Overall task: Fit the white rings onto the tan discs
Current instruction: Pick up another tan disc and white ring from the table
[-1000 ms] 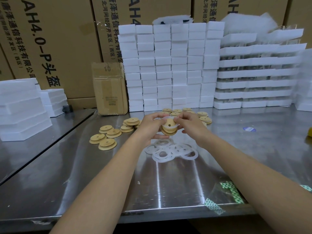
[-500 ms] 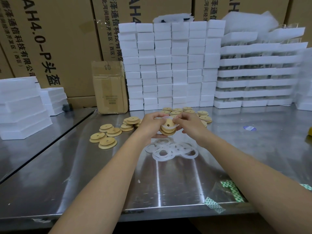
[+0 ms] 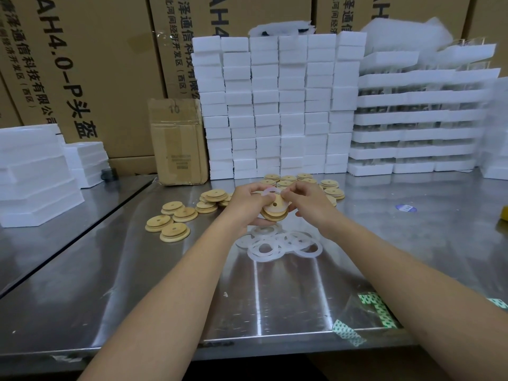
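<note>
Above the steel table, my left hand [image 3: 248, 204] grips a tan disc [image 3: 275, 210] with a small centre hole, tilted toward me. A white ring [image 3: 270, 191] sits over the disc's upper edge, and both hands pinch it, my right hand [image 3: 309, 202] from the right side. Below my hands lies a loose pile of white rings [image 3: 277, 243] on the table. More tan discs lie to the left [image 3: 173, 220] and behind my hands [image 3: 305, 182].
The steel table [image 3: 247, 298] has a seam on its left side. Stacked white foam blocks [image 3: 277, 105] and white trays [image 3: 420, 119] line the back. A small cardboard box [image 3: 178, 144] stands at back left. Green-printed tape strips [image 3: 376, 309] lie near the front right edge.
The white ring has shifted up onto the disc's upper edge as my fingers worked around it. Both hands stayed in the same place above the ring pile.
</note>
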### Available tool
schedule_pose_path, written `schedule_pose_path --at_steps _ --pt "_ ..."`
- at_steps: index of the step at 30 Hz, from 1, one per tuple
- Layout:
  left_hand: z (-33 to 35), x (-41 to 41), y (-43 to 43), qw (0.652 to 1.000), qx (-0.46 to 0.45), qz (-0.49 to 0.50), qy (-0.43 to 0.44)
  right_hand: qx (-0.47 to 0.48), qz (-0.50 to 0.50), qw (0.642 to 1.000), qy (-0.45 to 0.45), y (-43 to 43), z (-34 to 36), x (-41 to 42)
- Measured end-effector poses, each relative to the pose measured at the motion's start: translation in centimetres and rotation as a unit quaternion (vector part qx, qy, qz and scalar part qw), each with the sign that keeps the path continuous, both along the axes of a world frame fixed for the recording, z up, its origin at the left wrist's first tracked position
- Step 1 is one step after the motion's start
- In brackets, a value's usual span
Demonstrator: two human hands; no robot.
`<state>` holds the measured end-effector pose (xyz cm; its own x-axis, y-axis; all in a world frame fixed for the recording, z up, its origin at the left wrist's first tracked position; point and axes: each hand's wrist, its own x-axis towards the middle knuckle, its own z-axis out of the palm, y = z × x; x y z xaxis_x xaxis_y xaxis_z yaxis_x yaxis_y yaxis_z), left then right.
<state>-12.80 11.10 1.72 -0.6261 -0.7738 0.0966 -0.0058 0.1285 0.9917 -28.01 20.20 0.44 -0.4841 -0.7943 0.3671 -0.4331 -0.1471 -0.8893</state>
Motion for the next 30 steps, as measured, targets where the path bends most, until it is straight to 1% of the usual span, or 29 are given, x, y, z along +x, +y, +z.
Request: schedule_pose_path --at_steps 6,11,13,19,26,30 --pt "-0.1 0.0 -0.4 0.999 -0.001 0.020 0.031 0.029 -0.001 1.000 -0.008 0.0 0.1 0.1" --pt "-0.2 0.0 -0.6 0.996 0.036 0.036 0.067 0.043 0.022 0.999 0.006 0.3 0.2 0.2" --pt "-0.2 0.0 -0.8 0.996 0.037 0.040 0.073 0.042 0.021 0.999 0.013 0.3 0.2 0.3" --pt "-0.3 0.2 -1.2 0.999 0.032 0.009 0.041 -0.007 -0.015 0.999 0.028 0.5 0.1 0.8" --pt "-0.4 0.2 -1.3 1.000 0.023 -0.004 0.017 0.013 -0.015 0.998 0.060 0.4 0.0 0.7" --pt "-0.7 0.3 -1.3 1.000 0.002 -0.002 0.006 0.021 -0.003 0.997 0.077 0.4 -0.1 0.7"
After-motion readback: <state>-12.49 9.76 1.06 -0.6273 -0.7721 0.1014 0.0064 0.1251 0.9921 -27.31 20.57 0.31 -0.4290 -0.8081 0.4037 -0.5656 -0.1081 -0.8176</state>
